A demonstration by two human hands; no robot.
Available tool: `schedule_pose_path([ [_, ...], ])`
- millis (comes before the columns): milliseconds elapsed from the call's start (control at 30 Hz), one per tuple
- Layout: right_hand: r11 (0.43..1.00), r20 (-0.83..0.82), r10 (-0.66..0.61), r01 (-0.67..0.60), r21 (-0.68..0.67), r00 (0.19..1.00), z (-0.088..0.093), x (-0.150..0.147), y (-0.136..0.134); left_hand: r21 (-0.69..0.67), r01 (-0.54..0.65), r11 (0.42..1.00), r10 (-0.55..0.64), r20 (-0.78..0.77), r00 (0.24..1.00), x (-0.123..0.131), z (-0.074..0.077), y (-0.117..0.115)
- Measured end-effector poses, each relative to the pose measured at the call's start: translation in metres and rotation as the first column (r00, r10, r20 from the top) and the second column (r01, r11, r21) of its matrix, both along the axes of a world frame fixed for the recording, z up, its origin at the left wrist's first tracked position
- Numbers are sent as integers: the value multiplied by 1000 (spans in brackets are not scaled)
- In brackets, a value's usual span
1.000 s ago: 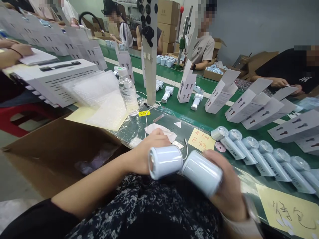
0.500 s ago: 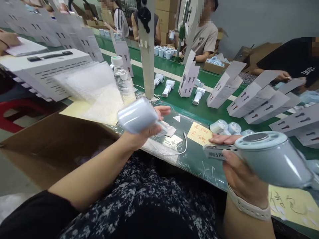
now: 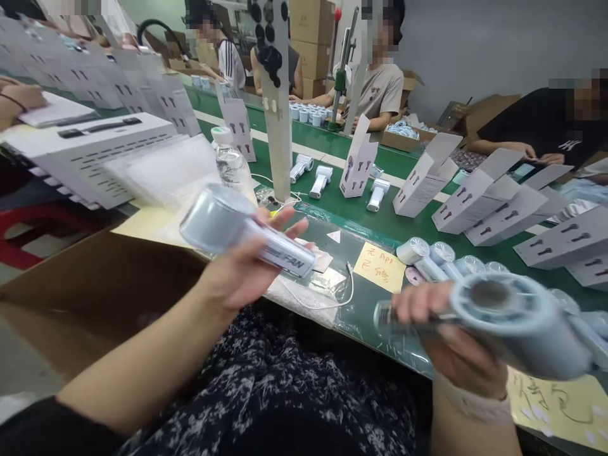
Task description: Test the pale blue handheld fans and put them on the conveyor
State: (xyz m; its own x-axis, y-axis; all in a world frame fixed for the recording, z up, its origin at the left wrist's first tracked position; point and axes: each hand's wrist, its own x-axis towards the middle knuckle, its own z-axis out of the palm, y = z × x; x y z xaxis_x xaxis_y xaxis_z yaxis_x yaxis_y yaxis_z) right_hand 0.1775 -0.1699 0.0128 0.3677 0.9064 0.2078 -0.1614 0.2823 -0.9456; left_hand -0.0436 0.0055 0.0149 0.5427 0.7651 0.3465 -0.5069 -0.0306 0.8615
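A light-blue handheld fan [image 3: 216,218] lies across my left hand [image 3: 242,269], its handle with the letters "FAN" angled to the right. The thumb rests over the handle while the other fingers stretch out behind it. My right hand [image 3: 456,335] is wrapped round the handle of a second handheld fan [image 3: 527,323]. That fan's round grille faces up, and it is smeared by motion. Several more wrapped handheld fans [image 3: 441,253] lie on the green table just behind my right hand. A yellow note [image 3: 380,267] with handwriting lies between the hands.
Open white boxes [image 3: 422,183] with fan pictures stand along the green bench [image 3: 327,152]. A water bottle [image 3: 232,164], a post [image 3: 277,114] and clear plastic bags [image 3: 161,168] are at left. A white cable [image 3: 349,288] lies in front. Several people work across the bench.
My left hand has moved left and turned, so the fan's lettered handle now shows. The right hand has tilted its fan, with the grille turning more toward me.
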Motion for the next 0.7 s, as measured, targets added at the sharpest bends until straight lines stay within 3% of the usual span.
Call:
schedule_pose_path([
  [67,999,36,25,-26,45,999,2,-5,0,32,-130,991,130,-19,991,13,-14,-3],
  [133,999,102,9,-14,50,995,11,-7,-3,115,-227,967,227,17,974,15,-17,-1],
  [233,992,164,-59,40,117,985,35,-3,-8,216,-205,955,197,58,979,3,8,7],
  [300,971,182,-158,119,208,971,51,2,-10,188,18,982,-29,54,998,-9,33,13],
  [333,962,161,-183,143,234,970,57,4,-11,267,39,963,-65,92,994,-14,44,15],
  [400,950,107,-241,212,230,965,64,5,-11,392,15,920,-75,139,987,-20,59,17],
  [467,959,59,-224,209,192,973,63,4,-10,477,-89,874,5,176,984,-18,62,17],
  [533,972,34,-189,181,152,981,56,1,-8,408,-35,912,-25,142,990,-11,54,16],
  [600,988,-26,-125,126,87,992,46,-2,-2,209,133,969,-157,101,982,-1,40,13],
  [633,992,-82,-117,121,42,990,40,-4,1,47,237,970,-241,99,965,4,33,10],
  [700,990,-212,-135,123,-66,968,25,-8,10,-260,328,908,-307,118,944,13,17,3],
])
